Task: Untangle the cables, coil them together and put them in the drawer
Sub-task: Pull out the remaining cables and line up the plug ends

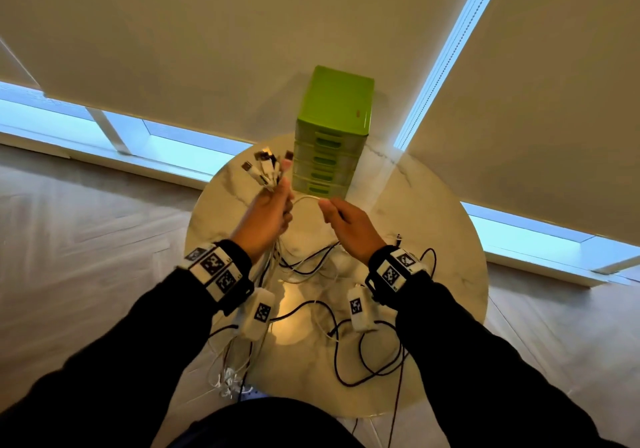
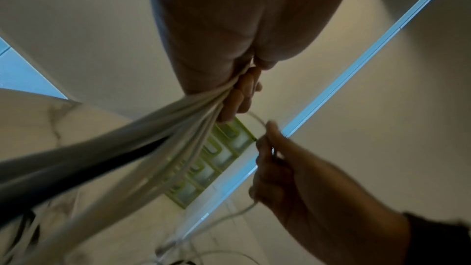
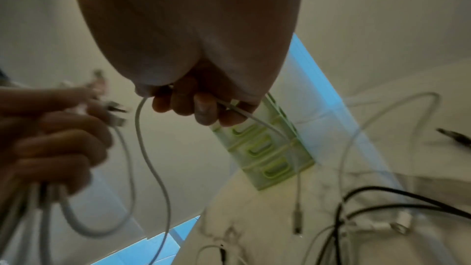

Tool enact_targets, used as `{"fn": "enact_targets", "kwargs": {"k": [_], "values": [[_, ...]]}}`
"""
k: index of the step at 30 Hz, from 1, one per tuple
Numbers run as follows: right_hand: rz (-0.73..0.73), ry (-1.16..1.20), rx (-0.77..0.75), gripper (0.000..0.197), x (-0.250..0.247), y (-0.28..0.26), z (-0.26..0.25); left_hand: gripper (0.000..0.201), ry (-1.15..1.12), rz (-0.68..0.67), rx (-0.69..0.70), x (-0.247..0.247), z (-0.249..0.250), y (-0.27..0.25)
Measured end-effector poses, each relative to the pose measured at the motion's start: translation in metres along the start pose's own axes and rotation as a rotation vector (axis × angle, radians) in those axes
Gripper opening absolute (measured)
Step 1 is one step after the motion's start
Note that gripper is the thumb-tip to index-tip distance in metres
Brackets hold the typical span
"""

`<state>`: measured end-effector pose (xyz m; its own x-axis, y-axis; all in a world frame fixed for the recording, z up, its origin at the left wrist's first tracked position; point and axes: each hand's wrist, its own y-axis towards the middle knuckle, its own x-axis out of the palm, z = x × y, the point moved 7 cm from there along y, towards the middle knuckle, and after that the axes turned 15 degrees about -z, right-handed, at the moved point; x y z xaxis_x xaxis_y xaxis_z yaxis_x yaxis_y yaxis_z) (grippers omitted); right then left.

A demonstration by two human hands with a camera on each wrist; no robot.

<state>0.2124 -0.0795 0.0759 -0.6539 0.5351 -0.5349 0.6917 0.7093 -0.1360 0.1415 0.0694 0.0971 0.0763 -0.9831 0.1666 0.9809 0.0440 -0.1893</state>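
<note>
My left hand [image 1: 268, 217] is raised above the round marble table [image 1: 450, 240] and grips a bundle of cables [image 2: 178, 120], white ones and a black one; their plug ends [image 1: 266, 167] fan out above the fist. My right hand [image 1: 348, 222] pinches a single white cable [image 3: 150, 158] that arcs over to the left hand [image 3: 56, 138]. Its plug end [image 3: 297, 219] dangles below the right hand [image 3: 198, 106]. The green drawer unit [image 1: 329, 136] stands just behind both hands, all drawers closed. Loose black and white cables [image 1: 363, 343] trail over the tabletop.
The table sits against a window with lowered blinds [image 1: 207, 32]. Cable loops hang over the near table edge [image 1: 228, 378] towards the pale wood floor [image 1: 86, 222]. A black plug [image 3: 453, 135] lies on the marble to the right.
</note>
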Motion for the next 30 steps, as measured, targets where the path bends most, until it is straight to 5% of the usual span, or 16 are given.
{"fn": "enact_targets", "kwargs": {"k": [4,9,13,23,30], "values": [[-0.091,0.056,-0.089,0.042,0.006,-0.002,-0.031,0.056,-0.040,-0.057,-0.152,0.017,-0.014,0.001],[-0.261,0.190,-0.053,0.044,0.004,-0.015,-0.030,0.028,-0.144,0.001,-0.040,0.015,-0.004,0.006],[-0.341,-0.042,0.107,0.041,-0.005,-0.036,0.004,0.025,-0.092,0.066,0.049,0.017,0.012,0.010],[0.108,0.020,0.047,0.024,-0.069,-0.102,0.003,0.026,0.028,-0.220,0.089,0.126,0.020,0.017],[0.418,0.056,0.259,0.024,-0.131,-0.197,0.063,0.025,-0.035,-0.394,-0.020,0.200,0.011,0.020]]}}
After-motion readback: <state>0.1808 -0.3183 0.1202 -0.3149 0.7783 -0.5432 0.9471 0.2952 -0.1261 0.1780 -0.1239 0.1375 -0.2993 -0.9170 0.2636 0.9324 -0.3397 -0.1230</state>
